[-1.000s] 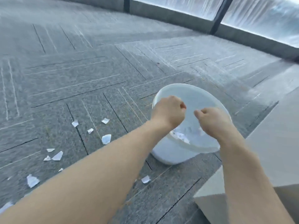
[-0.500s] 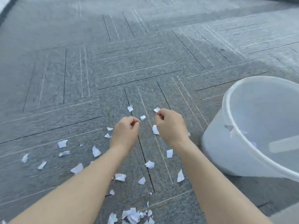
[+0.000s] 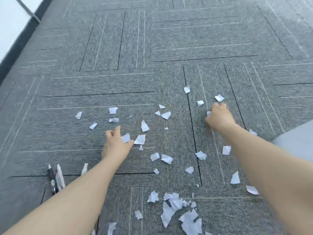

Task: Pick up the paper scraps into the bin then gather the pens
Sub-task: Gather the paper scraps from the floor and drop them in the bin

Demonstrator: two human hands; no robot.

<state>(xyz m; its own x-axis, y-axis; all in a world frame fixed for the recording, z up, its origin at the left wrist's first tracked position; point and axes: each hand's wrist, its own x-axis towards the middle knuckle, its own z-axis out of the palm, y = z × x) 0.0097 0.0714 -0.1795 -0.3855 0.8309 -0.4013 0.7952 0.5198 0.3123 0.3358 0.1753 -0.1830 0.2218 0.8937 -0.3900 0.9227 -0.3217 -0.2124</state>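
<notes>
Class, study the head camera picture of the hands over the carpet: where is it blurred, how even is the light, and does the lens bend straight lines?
Head view: motion blur smears the left hand, the right hand and the pens; soft, even light with no hard shadows under the paper scraps; the carpet seams bow outward toward the edges, a wide-angle effect.

There is a single view, from a wide-angle camera worn on the person's head, looking forward and steeply down at the grey carpet-tile floor (image 3: 118, 48) from close above. Both bare forearms enter from the bottom edge and reach away from the lens. The wide lens bends the tile lines toward the edges. A pale wall strip (image 3: 10, 17) shows at top left.
</notes>
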